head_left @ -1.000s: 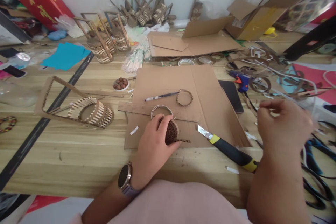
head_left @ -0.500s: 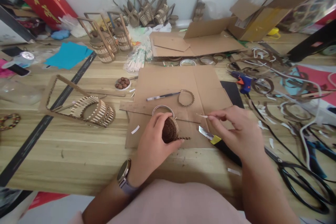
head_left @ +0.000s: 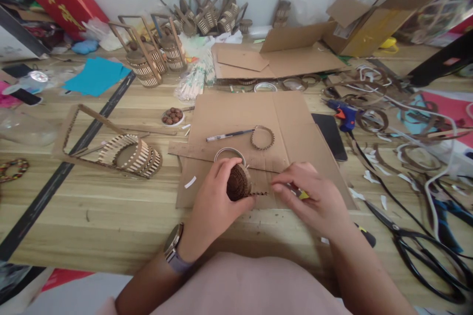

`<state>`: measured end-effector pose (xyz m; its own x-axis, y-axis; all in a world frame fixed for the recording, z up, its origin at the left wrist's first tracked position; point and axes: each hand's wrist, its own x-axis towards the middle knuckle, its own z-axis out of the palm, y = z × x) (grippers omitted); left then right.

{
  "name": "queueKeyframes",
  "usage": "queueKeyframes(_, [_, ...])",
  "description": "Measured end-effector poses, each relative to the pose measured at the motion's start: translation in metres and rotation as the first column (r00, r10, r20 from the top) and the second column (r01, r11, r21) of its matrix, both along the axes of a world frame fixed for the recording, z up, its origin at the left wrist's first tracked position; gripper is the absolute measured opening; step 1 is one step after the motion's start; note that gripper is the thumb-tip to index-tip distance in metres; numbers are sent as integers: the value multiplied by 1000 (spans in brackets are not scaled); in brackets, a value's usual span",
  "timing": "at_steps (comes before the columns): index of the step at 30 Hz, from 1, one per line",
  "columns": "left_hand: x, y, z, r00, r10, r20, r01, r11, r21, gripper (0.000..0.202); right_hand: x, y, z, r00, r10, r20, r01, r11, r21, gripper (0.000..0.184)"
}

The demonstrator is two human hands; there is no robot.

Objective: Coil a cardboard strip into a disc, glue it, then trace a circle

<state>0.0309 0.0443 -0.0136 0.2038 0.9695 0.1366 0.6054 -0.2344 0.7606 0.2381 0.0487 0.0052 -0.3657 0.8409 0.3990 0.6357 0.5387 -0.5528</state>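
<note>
My left hand is wrapped round a brown coil of corrugated cardboard strip. The strip's loose end sticks out to the right past my thumb. Just right of that end, my right hand is closed in a pinch; whatever its fingertips hold is too small to make out. Beneath the right hand lies a utility knife, mostly covered. A tape roll sits behind the coil. Farther back on the cardboard sheet are a pen and a small corrugated ring.
Large black scissors and a blue glue gun lie to the right among scraps. At left, a slatted basket with a tall handle lies on its side. A dish of brown beads stands behind. Finished baskets line the back.
My right hand has moved left and slightly down, towards the strip's loose end, now covering much of the knife. The white sliver seen in its fingers no longer shows. My left hand stays in place.
</note>
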Motion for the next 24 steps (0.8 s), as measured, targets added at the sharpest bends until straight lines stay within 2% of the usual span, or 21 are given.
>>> queueKeyframes(2, [0, 1, 0, 1000, 5, 3, -5, 1000, -15, 61, -3, -1, 1, 994, 79, -70, -78, 997, 16, 7])
queueKeyframes(5, [0, 2, 0, 1000, 5, 10, -5, 1000, -29, 60, -4, -3, 2, 980, 128, -152, -123, 992, 39, 15])
queueKeyframes(11, [2, 1, 1, 1000, -23, 15, 23, 999, -24, 57, -5, -1, 0, 994, 80, -77, -75, 995, 73, 5])
queueKeyframes(15, [4, -1, 2, 995, -95, 33, 96, 995, -36, 58, -6, -1, -3, 996, 79, -51, -73, 992, 106, 10])
queueKeyframes(19, [5, -4, 1, 987, -161, 2, 160, 987, 28, 63, -7, -1, -4, 997, 63, -39, -60, 995, 78, 8])
queueKeyframes(24, [4, -6, -2, 981, -167, -97, 178, 977, 117, 65, -9, -1, -7, 996, 69, -57, -66, 996, 63, 8])
